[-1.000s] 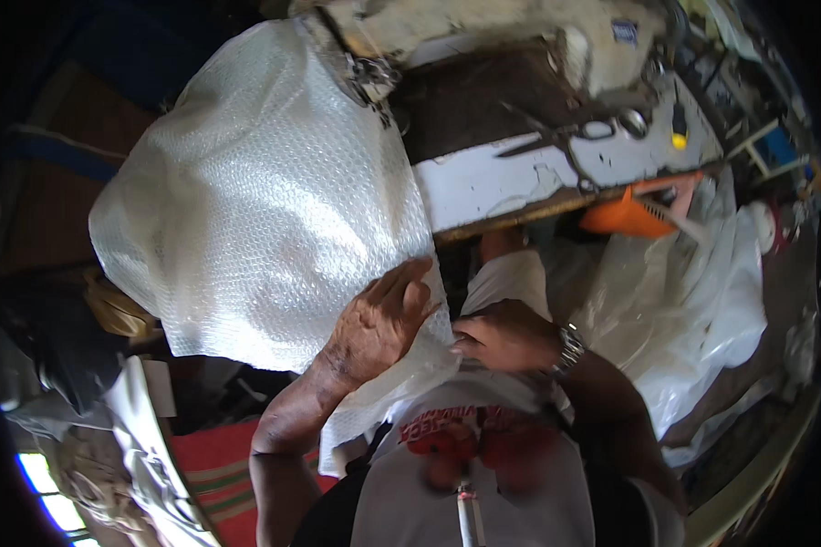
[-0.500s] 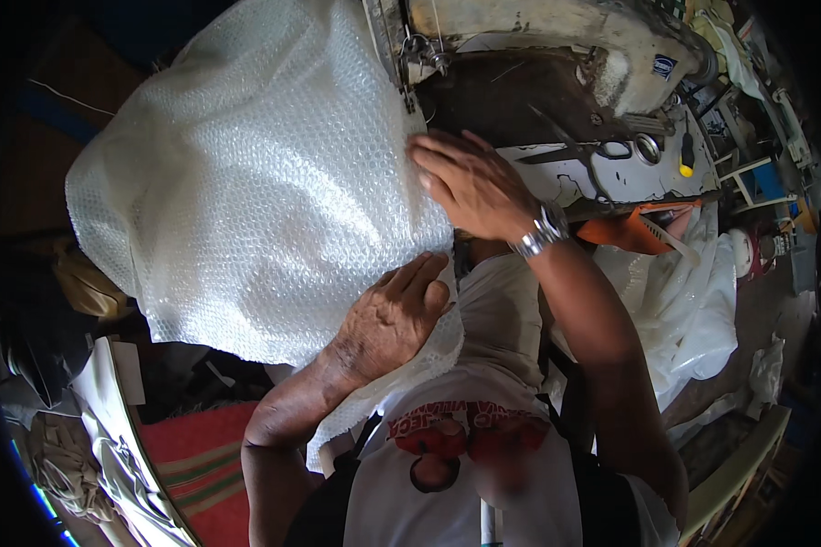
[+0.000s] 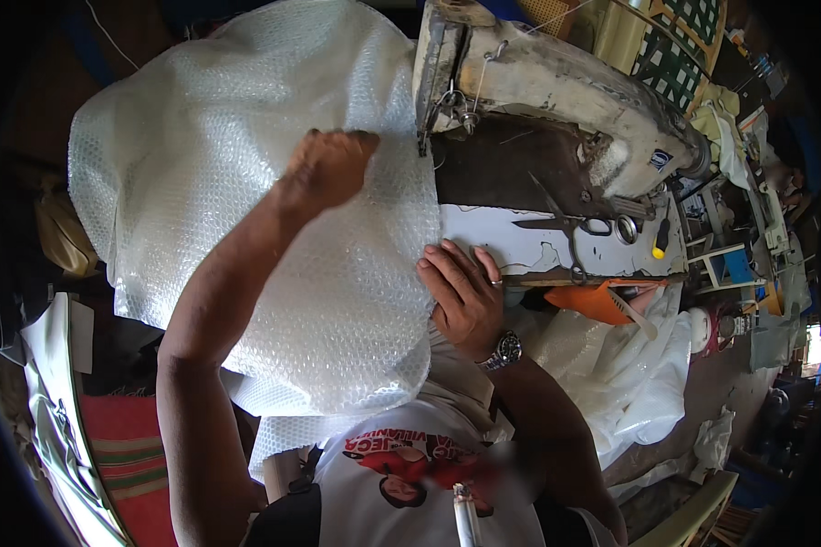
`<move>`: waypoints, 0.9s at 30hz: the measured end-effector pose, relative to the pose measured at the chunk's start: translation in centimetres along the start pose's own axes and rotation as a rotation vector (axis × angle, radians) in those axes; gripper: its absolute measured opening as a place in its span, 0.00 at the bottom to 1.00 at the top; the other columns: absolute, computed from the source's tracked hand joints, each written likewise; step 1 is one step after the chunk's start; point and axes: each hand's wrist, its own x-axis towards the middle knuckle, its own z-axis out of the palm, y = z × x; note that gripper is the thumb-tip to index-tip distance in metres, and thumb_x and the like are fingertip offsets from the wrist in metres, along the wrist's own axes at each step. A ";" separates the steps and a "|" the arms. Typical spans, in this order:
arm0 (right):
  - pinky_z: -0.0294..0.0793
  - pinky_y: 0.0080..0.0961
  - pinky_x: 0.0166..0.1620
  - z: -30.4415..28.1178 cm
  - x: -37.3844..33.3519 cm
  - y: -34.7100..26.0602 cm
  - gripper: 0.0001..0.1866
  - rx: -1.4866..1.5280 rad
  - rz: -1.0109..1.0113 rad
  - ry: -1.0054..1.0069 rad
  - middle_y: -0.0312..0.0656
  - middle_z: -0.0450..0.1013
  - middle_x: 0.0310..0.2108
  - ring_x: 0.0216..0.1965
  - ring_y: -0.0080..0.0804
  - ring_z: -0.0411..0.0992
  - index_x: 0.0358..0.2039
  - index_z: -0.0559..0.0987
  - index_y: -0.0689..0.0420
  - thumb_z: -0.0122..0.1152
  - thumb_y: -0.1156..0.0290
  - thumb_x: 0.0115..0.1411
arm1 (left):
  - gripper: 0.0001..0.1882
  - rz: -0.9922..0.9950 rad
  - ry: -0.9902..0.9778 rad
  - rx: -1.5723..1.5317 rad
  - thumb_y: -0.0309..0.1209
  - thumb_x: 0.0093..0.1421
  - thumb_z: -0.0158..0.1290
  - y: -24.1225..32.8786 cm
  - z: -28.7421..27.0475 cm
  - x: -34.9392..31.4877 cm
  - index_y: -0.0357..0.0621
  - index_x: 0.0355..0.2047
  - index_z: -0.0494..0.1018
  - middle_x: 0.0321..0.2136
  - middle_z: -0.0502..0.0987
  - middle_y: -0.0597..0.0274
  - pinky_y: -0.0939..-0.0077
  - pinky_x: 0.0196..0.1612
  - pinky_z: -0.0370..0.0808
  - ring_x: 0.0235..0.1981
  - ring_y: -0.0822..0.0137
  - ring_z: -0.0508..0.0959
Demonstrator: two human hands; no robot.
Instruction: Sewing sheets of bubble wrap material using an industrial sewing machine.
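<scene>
A large sheet of bubble wrap (image 3: 219,182) drapes over the work surface and down toward my lap. Its right edge runs beside the needle end of an old, worn sewing machine (image 3: 556,100). My left hand (image 3: 330,169) is closed on the sheet left of the needle, its fingertips curled under and hidden. Lower down, at the sheet's right edge and the table's front edge, lies my right hand (image 3: 466,296), with fingers stretched out flat. It wears a ring and a metal watch (image 3: 504,350).
Dark scissors (image 3: 570,223), a metal ring (image 3: 627,230) and a yellow-and-black screwdriver (image 3: 660,239) lie on the white table board (image 3: 511,239). Below hang an orange piece (image 3: 586,302) and clear plastic sheeting (image 3: 634,383). A cigarette (image 3: 465,515) juts in from the lower edge.
My left hand has moved up the sheet, away from me, and closed. The right hand has come down from near the needle to the table's front edge. The view has shifted, showing more machine.
</scene>
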 end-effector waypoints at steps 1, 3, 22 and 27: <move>0.58 0.47 0.72 -0.2 -0.2 0.2 0.20 -0.009 0.005 0.000 0.36 0.77 0.63 0.66 0.36 0.74 0.55 0.84 0.51 0.60 0.77 0.62 | 0.11 0.009 0.004 -0.003 0.33 0.69 0.55 -0.3 -0.9 1.1 0.38 0.44 0.79 0.40 0.86 0.44 0.51 0.51 0.82 0.43 0.47 0.87; 0.61 0.50 0.72 -0.6 0.1 0.5 0.20 0.019 -0.020 -0.031 0.39 0.77 0.63 0.67 0.38 0.73 0.54 0.85 0.53 0.61 0.76 0.62 | 0.14 -0.076 0.112 -0.199 0.37 0.70 0.56 -1.4 -2.7 3.5 0.38 0.44 0.80 0.42 0.85 0.40 0.50 0.52 0.81 0.45 0.45 0.87; 0.67 0.46 0.73 -2.8 3.3 2.3 0.20 0.284 -0.101 -0.307 0.42 0.75 0.58 0.68 0.42 0.70 0.51 0.84 0.57 0.69 0.75 0.56 | 0.29 0.301 -0.241 -1.572 0.28 0.55 0.74 -5.7 5.9 15.4 0.33 0.57 0.78 0.60 0.81 0.51 0.66 0.66 0.73 0.61 0.57 0.78; 0.66 0.48 0.74 -2.9 5.0 2.7 0.18 0.263 -0.118 -0.372 0.42 0.75 0.55 0.68 0.43 0.71 0.48 0.83 0.57 0.69 0.76 0.56 | 0.21 0.385 0.056 -1.146 0.30 0.55 0.74 -4.8 6.2 15.5 0.45 0.49 0.85 0.44 0.83 0.57 0.63 0.60 0.75 0.51 0.59 0.80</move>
